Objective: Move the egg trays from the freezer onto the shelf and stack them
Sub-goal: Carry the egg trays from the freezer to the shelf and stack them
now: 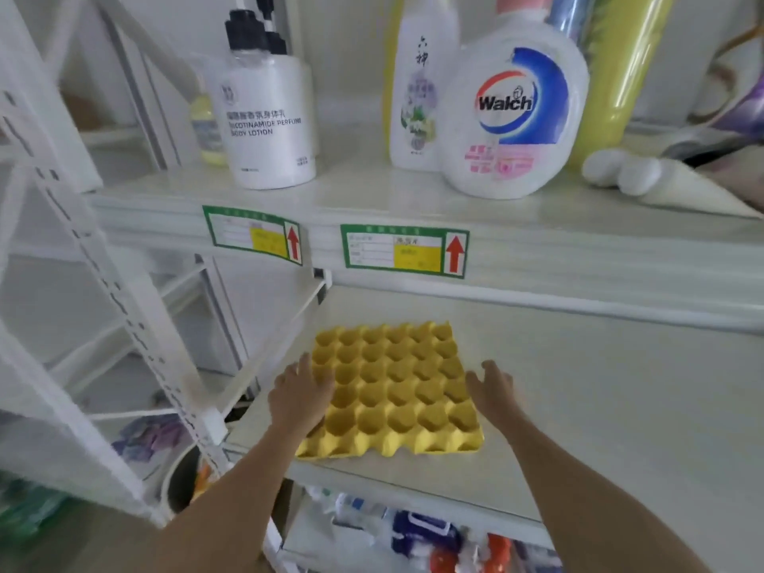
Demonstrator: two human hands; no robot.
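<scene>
A yellow egg tray (392, 386) lies flat on the pale middle shelf (599, 399), near its front left corner. My left hand (299, 397) rests palm down on the tray's left edge with the fingers spread. Just off the tray's right edge hovers my right hand (494, 388), fingers apart and holding nothing. Whether more than one tray is stacked there I cannot tell. No freezer is in view.
The upper shelf carries a body lotion pump bottle (270, 126), a white flowered bottle (419, 97), a Walch detergent jug (512, 122) and a yellow roll (616, 76). Two price labels (403, 252) sit on its front edge. Packaged goods (426, 531) fill the lower shelf.
</scene>
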